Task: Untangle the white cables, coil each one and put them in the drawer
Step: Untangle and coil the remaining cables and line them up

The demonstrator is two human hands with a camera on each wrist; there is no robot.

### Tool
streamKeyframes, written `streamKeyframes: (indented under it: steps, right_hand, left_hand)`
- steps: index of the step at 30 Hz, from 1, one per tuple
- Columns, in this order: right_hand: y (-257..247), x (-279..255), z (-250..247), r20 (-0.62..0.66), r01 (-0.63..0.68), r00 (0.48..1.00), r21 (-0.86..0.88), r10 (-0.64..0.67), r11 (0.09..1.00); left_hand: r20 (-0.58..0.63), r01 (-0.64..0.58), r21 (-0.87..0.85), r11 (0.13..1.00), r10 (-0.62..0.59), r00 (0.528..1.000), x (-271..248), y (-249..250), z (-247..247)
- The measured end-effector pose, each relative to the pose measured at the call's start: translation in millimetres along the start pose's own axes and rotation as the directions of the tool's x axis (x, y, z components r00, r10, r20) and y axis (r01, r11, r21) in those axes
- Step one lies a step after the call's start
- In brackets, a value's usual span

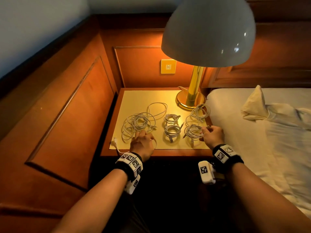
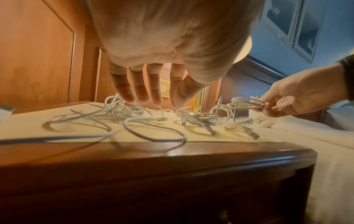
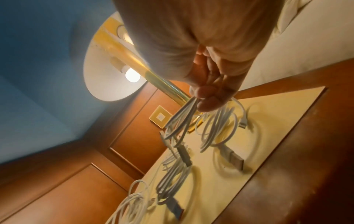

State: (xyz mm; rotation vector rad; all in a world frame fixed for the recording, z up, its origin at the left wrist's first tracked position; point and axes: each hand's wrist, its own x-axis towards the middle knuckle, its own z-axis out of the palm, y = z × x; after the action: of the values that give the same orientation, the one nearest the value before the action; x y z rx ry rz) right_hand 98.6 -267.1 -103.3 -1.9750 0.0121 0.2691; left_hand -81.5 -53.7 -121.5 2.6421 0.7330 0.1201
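From the head view, my right hand [image 1: 211,135] pinches a coiled white cable [image 1: 193,132] at the desk's [image 1: 134,98] right front, while my left hand [image 1: 142,142] reaches into the loose tangle [image 1: 139,122].

Left wrist view: those fingers [image 2: 138,87] hang spread, gripping nothing.

Right wrist view: I should keep the loops pinched together so the coil holds.
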Motion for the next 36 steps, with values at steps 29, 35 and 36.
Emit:
streamKeyframes:
  steps: [29, 35, 36]
  right_hand:
    - [-16.6, -56.0, 91.2, 0.432, 0.616, 0.78, -0.404, -0.453, 0.676]
    - [-33.3, -61.6, 118.8, 0.5, 0.55, 0.795, -0.35, -0.345, 0.759]
    - [-37.3, -61.1, 120.6, 0.498, 0.546, 0.791, -0.314, -0.355, 0.777]
  left_hand:
    - [0.161, -0.084, 0.455, 0.887, 0.011, 0.987, 47.5, -22.8, 7.6]
    - [0.028, -0.073, 0.07, 0.995, 0.072, 0.997, 64.4, -31.0, -28.6]
    - [0.0, -0.075, -0.052, 0.996, 0.075, 0.997, 65.8, -31.2, -39.7]
